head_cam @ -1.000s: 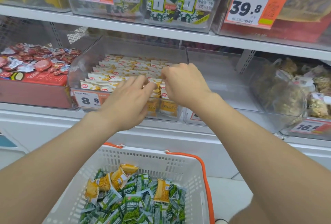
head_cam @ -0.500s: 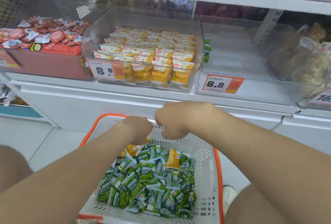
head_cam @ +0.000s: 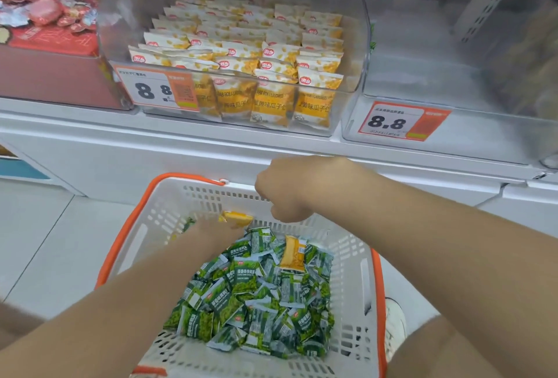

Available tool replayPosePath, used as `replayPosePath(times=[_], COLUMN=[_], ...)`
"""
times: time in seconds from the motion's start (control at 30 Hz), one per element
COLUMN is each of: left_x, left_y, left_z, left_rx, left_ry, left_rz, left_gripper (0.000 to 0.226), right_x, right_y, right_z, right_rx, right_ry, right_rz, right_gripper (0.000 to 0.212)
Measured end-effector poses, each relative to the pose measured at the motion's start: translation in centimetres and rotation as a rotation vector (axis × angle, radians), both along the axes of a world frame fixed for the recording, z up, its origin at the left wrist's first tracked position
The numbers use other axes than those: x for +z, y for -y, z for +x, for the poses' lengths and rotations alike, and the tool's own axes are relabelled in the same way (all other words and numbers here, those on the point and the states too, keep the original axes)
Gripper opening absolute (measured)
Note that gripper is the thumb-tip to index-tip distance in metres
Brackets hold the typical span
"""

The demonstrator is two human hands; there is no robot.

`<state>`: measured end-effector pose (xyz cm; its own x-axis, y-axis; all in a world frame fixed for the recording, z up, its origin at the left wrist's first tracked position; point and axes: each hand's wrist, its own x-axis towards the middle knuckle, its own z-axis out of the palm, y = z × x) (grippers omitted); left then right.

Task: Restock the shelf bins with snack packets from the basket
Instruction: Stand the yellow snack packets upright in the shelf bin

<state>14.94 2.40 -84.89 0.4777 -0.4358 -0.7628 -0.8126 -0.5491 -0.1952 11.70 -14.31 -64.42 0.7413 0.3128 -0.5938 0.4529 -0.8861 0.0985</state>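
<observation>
yellow packet (head_cam: 237, 218): small sealed film pouch, judged light, soft and crinkly, with a slick surface. take hold by pinching a sealed end or across the flat faces. avoid squeezing the filled middle, since the contents may crush.

location: far left corner of the basket (head_cam: 169, 220), tilted up near the far wall, at the fingertips of the left hand (head_cam: 211, 231). the left hand appears to pinch it, but the fingers are partly hidden.

a second yellow packet (head_cam: 292, 254) lies on the heap of green packets (head_cam: 250, 293) in the basket. the right hand (head_cam: 290, 193) hangs over the far rim with fingers curled under; whether it holds anything cannot be told. matching stock stands in rows in the clear bin (head_cam: 359, 54) on the shelf above.

change from half a second earlier: both hands were level above the far rim. the left hand has now gone down into the basket; the right hand has kept its place.
</observation>
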Motion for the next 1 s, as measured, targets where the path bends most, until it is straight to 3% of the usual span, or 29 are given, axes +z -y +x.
replayPosePath(times=[0.1,0.27,0.37,0.47,0.6,0.77,0.83,0.93,1.0], left_x=[-1.4,0.2,1.3,3.1,7.9,16.0,18.7,21.7,23.0], left_y=[-0.8,0.3,0.4,0.2,0.9,2.8,3.4,4.0,4.1], left_z=[0.7,0.9,0.7,1.1,1.5,-0.3,-1.4,-2.6,-2.9], left_rx=[0.069,0.079,0.159,0.345,0.639,0.961,1.090,1.226,1.304], left_ry=[0.021,0.097,0.170,0.163,0.057,-0.266,-0.382,-0.492,-0.518], left_rz=[-0.062,-0.090,-0.124,-0.321,-0.719,-0.998,-1.106,-1.247,-1.326], left_gripper=[0.090,0.037,0.023,0.017,0.021,0.020,0.017,0.017,0.014], right_x=[-0.5,-0.1,0.5,1.0,2.9,4.7,4.6,4.6,4.8], right_y=[-0.1,-0.2,0.0,0.6,1.7,3.8,4.3,4.3,4.3], right_z=[0.0,0.2,0.1,-0.2,-1.3,-2.7,-3.3,-4.3,-4.7], right_rx=[0.023,0.009,-0.021,-0.014,-0.051,-0.124,-0.135,-0.145,-0.139], right_ry=[-0.009,-0.003,0.009,0.004,0.019,0.045,0.063,0.193,0.310], right_rz=[-0.011,0.024,0.047,0.042,0.042,0.140,0.213,0.373,0.437], right_gripper=[0.020,0.029,0.035,0.034,0.037,0.040,0.053,0.070,0.065])
